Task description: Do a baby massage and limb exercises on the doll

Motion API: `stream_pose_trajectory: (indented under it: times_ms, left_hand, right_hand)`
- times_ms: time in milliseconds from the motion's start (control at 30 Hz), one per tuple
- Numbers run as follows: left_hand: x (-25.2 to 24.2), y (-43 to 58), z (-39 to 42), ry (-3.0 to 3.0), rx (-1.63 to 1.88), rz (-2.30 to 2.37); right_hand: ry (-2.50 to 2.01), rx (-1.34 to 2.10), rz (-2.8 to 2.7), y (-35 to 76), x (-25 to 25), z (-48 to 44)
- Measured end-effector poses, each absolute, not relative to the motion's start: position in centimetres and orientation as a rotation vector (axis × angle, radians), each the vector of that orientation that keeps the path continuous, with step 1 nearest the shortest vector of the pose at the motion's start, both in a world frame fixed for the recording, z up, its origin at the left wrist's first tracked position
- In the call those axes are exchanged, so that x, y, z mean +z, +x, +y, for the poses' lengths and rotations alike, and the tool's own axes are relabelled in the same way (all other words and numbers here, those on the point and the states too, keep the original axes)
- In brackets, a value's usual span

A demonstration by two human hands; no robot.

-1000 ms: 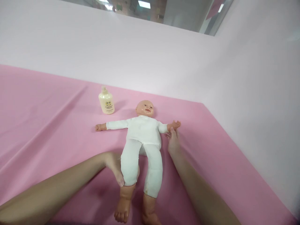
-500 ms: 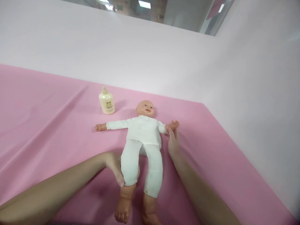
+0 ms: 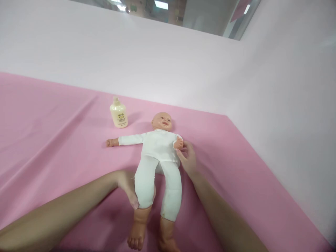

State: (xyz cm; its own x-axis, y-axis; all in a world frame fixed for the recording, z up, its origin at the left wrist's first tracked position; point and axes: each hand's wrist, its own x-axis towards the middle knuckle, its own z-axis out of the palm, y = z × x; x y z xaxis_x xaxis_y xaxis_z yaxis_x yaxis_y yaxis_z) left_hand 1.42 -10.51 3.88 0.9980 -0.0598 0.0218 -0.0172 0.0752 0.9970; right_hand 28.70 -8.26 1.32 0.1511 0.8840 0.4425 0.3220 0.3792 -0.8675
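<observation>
Seemingly R hand (image 3: 188, 159) pinches arm of doll (image 3: 160, 147); L hand (image 3: 128, 186) grips leg.

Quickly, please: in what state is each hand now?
Left hand: grip closed around the doll's leg.
Right hand: grip closed on the doll's arm, at its wrist.

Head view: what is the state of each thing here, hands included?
doll, lying face up on the cloth, one arm out, the other bent onto its chest
bottle, upright, cap on, apart from the doll
left hand, wrapped around one doll leg
right hand, pinching the bent arm's wrist
cloth, spread, creased
</observation>
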Motion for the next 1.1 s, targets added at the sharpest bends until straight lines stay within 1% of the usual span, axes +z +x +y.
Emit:
stream_pose_trajectory:
  times_ms: [267, 467, 533, 800, 1100]
  left_hand:
    - [3.2, 1.4, -10.4, 1.450, -0.041, -0.067]
    - [3.0, 1.4, -10.4, 1.263, -0.036, -0.098]
    - [2.7, 1.2, -10.5, 1.194, 0.017, -0.085]
    - [1.0, 0.6, -9.8, 0.931, 0.429, -0.106]
    - [1.7, -0.2, -8.4, 0.784, 0.551, -0.072]
  right_hand:
    - [-1.184, 0.531, -1.489, 28.4, 2.3, -8.5]
    - [-1.184, 0.518, -1.476, 28.5, 2.2, -8.6]
    - [-1.177, 0.518, -1.478, 28.5, 2.1, -8.6]
    - [-1.181, 0.581, -1.442, 28.7, 1.5, -8.4]
    - [-1.117, 0.770, -1.099, 29.2, 1.7, -7.5]
